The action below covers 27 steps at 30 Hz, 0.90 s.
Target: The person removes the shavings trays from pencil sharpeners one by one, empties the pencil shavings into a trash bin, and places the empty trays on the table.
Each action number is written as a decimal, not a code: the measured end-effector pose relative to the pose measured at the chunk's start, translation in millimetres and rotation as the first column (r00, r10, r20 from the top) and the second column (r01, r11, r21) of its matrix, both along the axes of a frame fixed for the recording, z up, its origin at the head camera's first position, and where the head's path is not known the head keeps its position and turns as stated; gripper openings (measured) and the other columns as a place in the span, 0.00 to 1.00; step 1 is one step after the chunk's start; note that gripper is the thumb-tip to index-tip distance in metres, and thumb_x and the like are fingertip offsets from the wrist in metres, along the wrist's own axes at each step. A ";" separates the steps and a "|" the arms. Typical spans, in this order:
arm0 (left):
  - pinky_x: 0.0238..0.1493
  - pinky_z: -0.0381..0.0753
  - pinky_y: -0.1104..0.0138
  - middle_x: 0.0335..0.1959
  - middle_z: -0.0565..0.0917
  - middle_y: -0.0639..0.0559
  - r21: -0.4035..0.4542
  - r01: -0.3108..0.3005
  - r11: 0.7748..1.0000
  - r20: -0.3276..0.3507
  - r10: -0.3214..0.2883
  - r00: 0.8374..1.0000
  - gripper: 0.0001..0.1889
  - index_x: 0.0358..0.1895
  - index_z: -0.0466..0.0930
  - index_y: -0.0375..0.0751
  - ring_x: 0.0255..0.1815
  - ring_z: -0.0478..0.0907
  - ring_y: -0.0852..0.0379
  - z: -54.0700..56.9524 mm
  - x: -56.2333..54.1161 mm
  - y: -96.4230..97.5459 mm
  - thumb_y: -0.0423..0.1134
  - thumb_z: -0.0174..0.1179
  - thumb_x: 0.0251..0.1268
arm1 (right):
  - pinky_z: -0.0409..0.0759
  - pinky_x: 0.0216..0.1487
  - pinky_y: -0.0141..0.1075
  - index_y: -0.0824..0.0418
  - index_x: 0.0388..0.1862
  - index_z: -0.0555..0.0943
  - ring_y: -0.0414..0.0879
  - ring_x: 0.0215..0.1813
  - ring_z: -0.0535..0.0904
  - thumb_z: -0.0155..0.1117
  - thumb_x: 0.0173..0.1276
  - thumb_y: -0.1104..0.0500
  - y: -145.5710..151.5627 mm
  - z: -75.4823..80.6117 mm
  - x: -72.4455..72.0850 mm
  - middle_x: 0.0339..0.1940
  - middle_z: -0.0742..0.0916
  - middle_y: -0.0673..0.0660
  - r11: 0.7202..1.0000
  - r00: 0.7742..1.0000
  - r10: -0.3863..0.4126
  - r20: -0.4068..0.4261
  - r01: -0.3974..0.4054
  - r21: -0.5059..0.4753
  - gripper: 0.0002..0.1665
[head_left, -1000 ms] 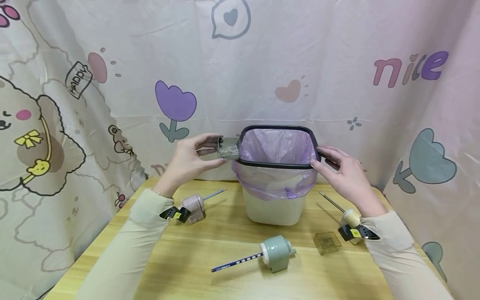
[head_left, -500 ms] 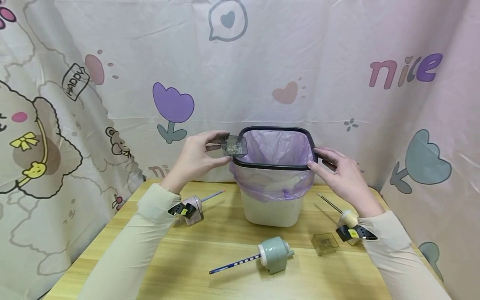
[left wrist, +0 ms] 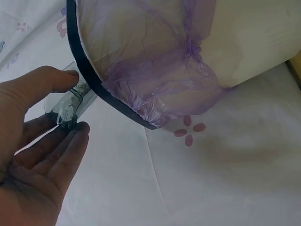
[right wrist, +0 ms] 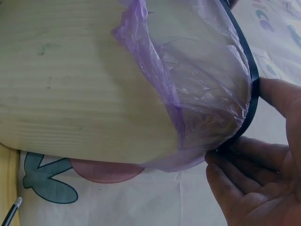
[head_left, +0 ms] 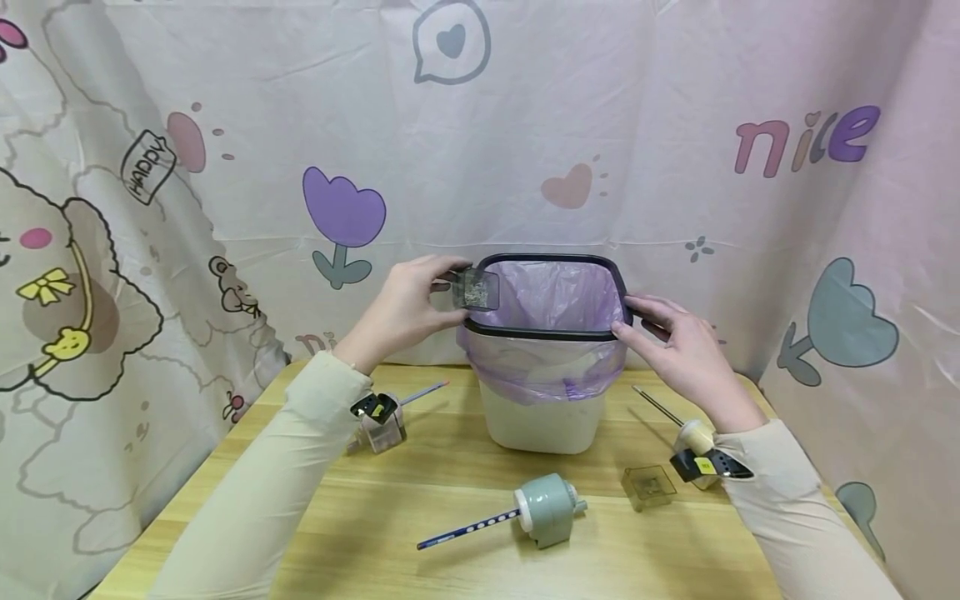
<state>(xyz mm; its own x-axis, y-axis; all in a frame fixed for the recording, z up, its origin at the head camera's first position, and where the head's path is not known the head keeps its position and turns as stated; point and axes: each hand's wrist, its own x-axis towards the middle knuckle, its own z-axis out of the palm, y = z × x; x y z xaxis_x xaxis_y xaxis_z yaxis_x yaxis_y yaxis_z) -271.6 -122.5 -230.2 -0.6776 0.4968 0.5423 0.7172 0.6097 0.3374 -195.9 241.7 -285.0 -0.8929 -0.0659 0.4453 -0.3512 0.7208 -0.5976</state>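
Observation:
A small clear shavings box with pencil shavings inside is pinched between the thumb and fingers of my left hand. It overlaps the left rim of the trash bin in the head view. In the left wrist view the shavings box lies close against the black rim. The bin is cream-coloured, upright, and lined with a purple plastic bag. On its right side my right hand holds the black rim, thumb at the front corner and fingers along the side.
A green pencil sharpener with a blue pencil lies at the front. A pink sharpener stands left, partly behind the left wrist. A yellow sharpener is by the right wrist, near an amber clear box. A printed curtain hangs behind.
My left hand has carried the shavings box right and slightly up, from beside the bin to over its left rim. The right hand stays on the rim; the whole view shifts slightly.

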 end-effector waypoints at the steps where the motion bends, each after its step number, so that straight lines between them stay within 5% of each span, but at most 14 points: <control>1: 0.67 0.88 0.54 0.65 0.85 0.39 -0.015 -0.006 1.000 0.001 0.006 1.000 0.36 0.71 0.79 0.36 0.62 0.87 0.42 0.5 -0.4 0.9 0.30 0.79 0.56 | 0.81 0.71 0.59 0.61 0.78 0.76 0.64 0.72 0.82 0.64 0.80 0.40 0.1 -0.2 -0.1 0.79 0.78 0.65 1.000 1.000 -0.001 -0.002 0.001 0.001 0.37; 27: 0.71 0.84 0.48 0.65 0.85 0.38 -0.268 -0.008 0.963 -0.172 -0.040 0.984 0.35 0.69 0.78 0.33 0.64 0.85 0.39 14.9 -4.8 24.4 0.29 0.78 0.55 | 0.81 0.70 0.58 0.62 0.77 0.76 0.64 0.71 0.82 0.64 0.80 0.41 0.3 -0.6 -0.8 0.79 0.78 0.65 1.000 1.000 -0.002 -0.020 0.002 0.016 0.37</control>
<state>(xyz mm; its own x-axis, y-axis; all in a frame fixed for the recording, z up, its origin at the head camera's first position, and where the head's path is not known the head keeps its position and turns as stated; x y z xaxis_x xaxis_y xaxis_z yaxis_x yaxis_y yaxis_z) -276.5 -98.1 -215.2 -0.5751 0.6495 0.4974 0.7608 0.6482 0.0333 -196.7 242.0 -285.6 -0.8839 -0.0714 0.4621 -0.3617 0.7308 -0.5789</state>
